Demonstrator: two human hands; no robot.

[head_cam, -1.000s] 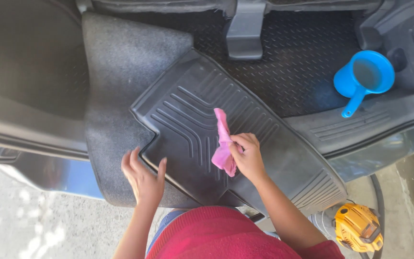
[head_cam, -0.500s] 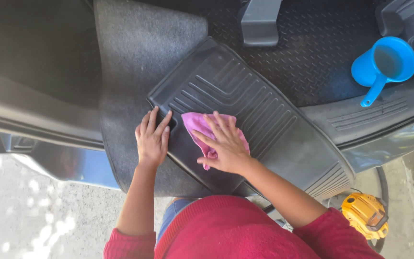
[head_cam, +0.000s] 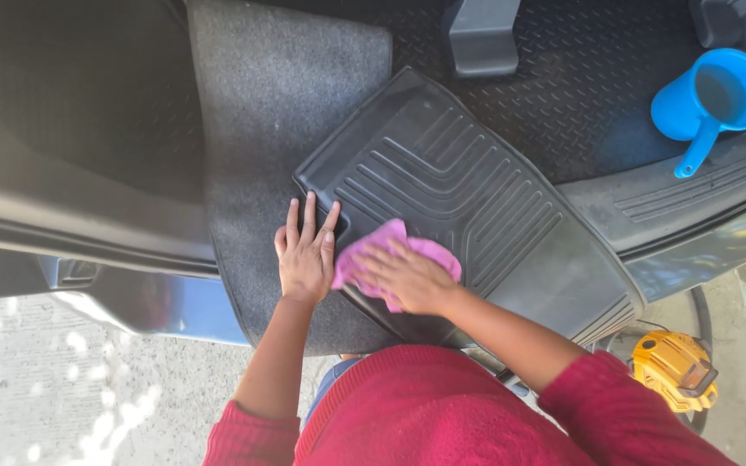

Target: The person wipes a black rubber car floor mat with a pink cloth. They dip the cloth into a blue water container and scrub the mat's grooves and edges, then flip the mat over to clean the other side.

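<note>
Beyond the mat [head_cam: 477, 185], blue jug [head_cam: 714, 95].

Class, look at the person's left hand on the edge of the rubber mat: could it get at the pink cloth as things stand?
Probably yes. The left hand lies flat on the rubber mat right beside the pink cloth, nothing between them. But the right hand presses on most of the cloth, leaving only its near edge free.

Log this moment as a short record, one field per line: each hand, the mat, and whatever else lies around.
left hand: flat, fingers spread, on the near left edge of the mat
right hand: pressed on the pink cloth
black rubber floor mat: ribbed, lying askew in the car footwell, partly on grey carpet
blue jug: on the floor at far right, handle toward the sill
yellow machine: on the ground outside, lower right
</note>
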